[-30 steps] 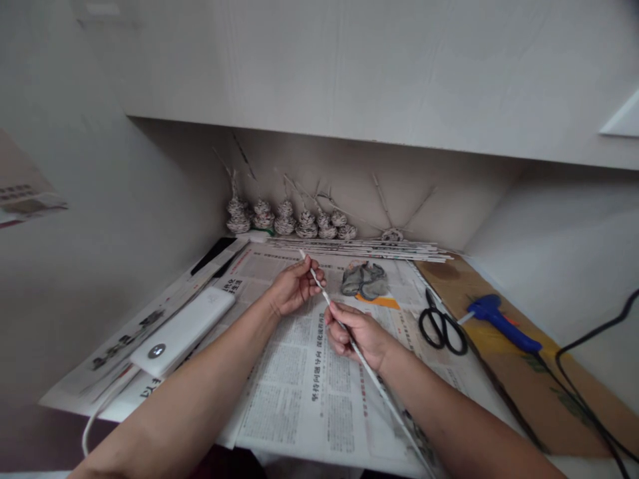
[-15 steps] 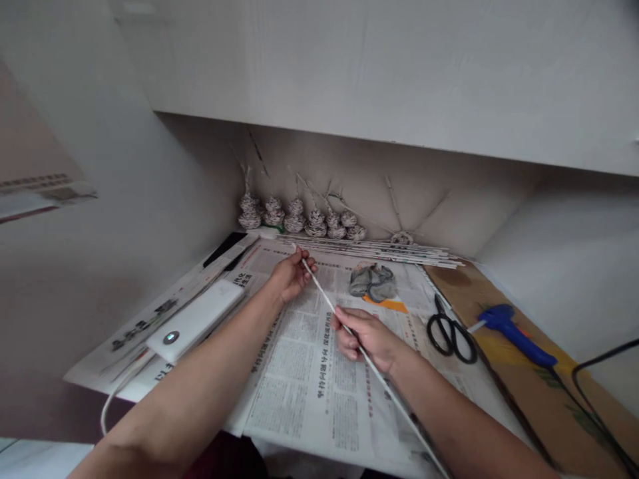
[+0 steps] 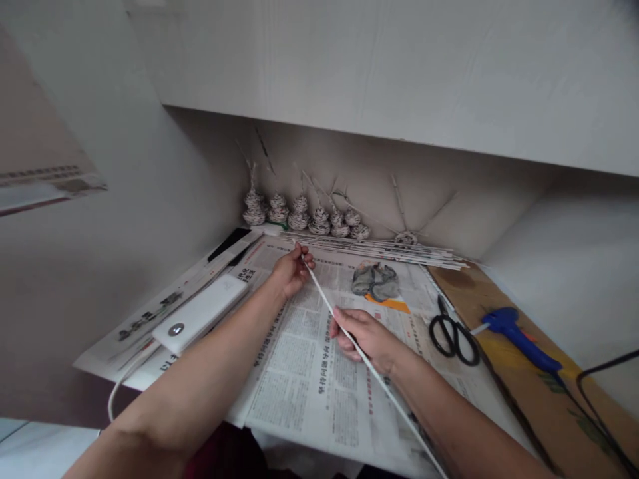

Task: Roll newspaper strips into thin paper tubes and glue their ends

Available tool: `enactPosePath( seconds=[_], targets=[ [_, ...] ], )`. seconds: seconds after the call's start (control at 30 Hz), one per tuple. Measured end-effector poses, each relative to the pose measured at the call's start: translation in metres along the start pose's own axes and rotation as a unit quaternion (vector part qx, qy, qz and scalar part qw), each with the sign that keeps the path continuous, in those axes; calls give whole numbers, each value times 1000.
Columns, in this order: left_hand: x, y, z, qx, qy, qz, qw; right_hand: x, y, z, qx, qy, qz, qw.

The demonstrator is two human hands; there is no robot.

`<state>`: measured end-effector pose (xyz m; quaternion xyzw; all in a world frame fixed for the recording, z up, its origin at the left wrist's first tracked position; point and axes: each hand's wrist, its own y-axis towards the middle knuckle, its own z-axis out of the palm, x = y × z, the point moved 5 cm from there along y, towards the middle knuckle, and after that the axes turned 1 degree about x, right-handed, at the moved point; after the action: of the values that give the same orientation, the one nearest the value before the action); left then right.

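A long, thin white rolled-paper stick (image 3: 382,384) runs slantwise from the middle of the table down past the lower edge of the view. Near its far end, my left hand (image 3: 293,271) pinches it between thumb and fingers. My right hand (image 3: 363,338) is closed around it farther down, thumb on top. Both hands are above the newspaper (image 3: 294,372) that covers the table. Behind them lies a bundle of similar paper sticks (image 3: 399,250).
Several woven paper gourds (image 3: 298,216) line the back wall, with a woven piece with spokes (image 3: 406,237) beside them. Scissors (image 3: 454,340), a blue glue gun (image 3: 522,338) on cardboard (image 3: 554,412), and a crumpled grey cloth (image 3: 375,282) lie right. A white power bank (image 3: 200,313) lies left.
The view has shifted slightly, so the surroundings sit a little to the right. Both hands keep their hold on the paper stick, with hardly any movement.
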<state>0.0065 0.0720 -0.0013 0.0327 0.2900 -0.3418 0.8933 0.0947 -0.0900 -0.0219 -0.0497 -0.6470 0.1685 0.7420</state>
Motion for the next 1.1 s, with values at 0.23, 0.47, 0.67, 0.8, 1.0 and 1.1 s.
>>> enactPosePath(
  seconds=[0.23, 0.47, 0.67, 0.8, 1.0, 1.1],
  targets=[
    [-3, 0, 0, -5, -9, 2, 1000, 1, -2, 4, -24, -68, -22, 997],
    [-6, 1, -2, -11, -13, 7, 1000, 4, -2, -2, -58, -108, -46, 991],
    [-7, 0, 2, 24, -39, 2, 999, 0, -3, 11, 34, 27, -15, 999],
    [-8, 2, -3, -25, 5, 28, 999, 8, -2, -9, -115, -193, -73, 972],
    [-9, -1, 1, 3, -15, 15, 1000, -2, 0, 6, 8, 4, -25, 1000],
    [-8, -2, 3, 13, -17, 9, 1000, -2, 0, 11, 22, 25, -17, 999]
  ],
)
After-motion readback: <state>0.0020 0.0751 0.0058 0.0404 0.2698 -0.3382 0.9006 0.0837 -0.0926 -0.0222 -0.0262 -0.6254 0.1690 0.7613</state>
